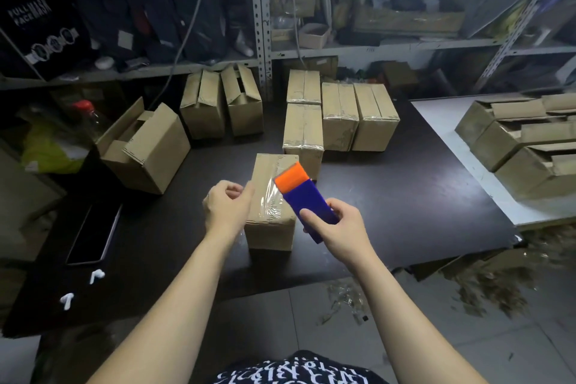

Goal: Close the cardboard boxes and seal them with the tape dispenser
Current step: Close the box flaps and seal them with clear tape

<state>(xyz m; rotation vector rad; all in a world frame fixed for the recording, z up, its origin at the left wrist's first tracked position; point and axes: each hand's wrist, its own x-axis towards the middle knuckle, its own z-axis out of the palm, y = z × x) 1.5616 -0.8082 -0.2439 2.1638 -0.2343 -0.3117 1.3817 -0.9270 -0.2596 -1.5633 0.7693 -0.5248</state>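
Observation:
A closed cardboard box (271, 229) stands on the dark table (389, 212) in front of me, with clear tape along its top. My right hand (338, 229) grips a blue tape dispenser with an orange end (307, 193), held tilted above the box's right side. A strip of clear tape (270, 196) runs from the dispenser toward my left hand (229, 204). That hand is at the box's left top edge with its fingers curled; it seems to pinch the tape's end.
Several taped boxes (339, 115) stand behind. An open box (145, 148) lies tilted at the left, two more boxes (221, 103) behind it. Flattened and open boxes (526, 140) are stacked at right on a white board. A phone (93, 235) and two earbuds (96, 276) lie at left.

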